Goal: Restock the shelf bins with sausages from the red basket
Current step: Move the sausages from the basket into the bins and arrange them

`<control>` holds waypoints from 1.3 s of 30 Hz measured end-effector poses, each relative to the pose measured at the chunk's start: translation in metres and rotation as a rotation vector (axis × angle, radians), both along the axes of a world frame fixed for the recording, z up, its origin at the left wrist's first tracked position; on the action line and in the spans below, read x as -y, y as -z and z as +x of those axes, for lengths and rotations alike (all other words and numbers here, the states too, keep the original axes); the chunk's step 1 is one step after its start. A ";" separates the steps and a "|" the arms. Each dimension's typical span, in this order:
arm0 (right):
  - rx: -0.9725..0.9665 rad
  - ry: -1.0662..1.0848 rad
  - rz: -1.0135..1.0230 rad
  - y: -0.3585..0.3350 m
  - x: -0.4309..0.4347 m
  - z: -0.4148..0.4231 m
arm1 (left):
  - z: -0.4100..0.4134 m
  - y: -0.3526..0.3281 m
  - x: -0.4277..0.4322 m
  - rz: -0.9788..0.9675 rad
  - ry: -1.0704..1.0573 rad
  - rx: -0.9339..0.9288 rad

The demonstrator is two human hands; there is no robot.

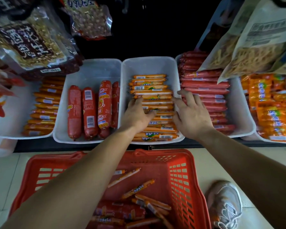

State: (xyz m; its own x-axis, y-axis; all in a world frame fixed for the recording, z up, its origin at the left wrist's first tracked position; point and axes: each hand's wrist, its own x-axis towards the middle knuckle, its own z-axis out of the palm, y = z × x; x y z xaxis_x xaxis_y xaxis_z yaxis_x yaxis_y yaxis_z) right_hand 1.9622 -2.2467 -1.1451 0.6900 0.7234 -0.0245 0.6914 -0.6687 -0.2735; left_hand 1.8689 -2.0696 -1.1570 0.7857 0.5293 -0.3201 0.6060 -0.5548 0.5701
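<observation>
Red basket [180,179]: nearest, below both wrists; loose sausages [139,187] lie inside.
Middle bin [149,63]: under both hands, holding a crosswise sausage stack [152,90].
Left hand [139,114]: flat on the stack, fingers extended, grasping nothing.
Right hand [191,113]: spread and relaxed, fingertips at the stack's right ends.
Handling: probably light, stiff, slick-wrapped; pinch mid-length, several together.

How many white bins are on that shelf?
5. The far-left bin holds thin orange sausages; the second bin, fat red ones; the middle bin lies under the left hand and right hand; the fourth bin holds thin red ones; the far-right bin, orange packs. Others may be hidden.
</observation>
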 end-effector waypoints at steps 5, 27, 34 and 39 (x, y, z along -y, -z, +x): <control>-0.012 -0.001 0.008 0.000 0.002 -0.002 | -0.005 0.010 0.003 0.186 0.392 -0.182; -0.067 -0.009 0.056 0.003 0.005 -0.001 | 0.051 0.020 -0.038 0.462 0.575 -0.172; -0.055 -0.018 0.097 0.007 0.003 0.000 | 0.072 0.010 -0.050 0.506 0.536 -0.144; -0.055 -0.015 0.076 0.005 0.003 -0.001 | 0.028 0.016 -0.029 0.434 0.644 -0.264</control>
State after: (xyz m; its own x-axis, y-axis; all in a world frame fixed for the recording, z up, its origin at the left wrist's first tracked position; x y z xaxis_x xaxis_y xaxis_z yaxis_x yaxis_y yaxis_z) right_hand 1.9615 -2.2495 -1.1505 0.6783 0.7348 -0.0065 0.6836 -0.6342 -0.3612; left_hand 1.8968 -2.0401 -1.1735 0.9055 0.1195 -0.4072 0.1775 -0.9782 0.1074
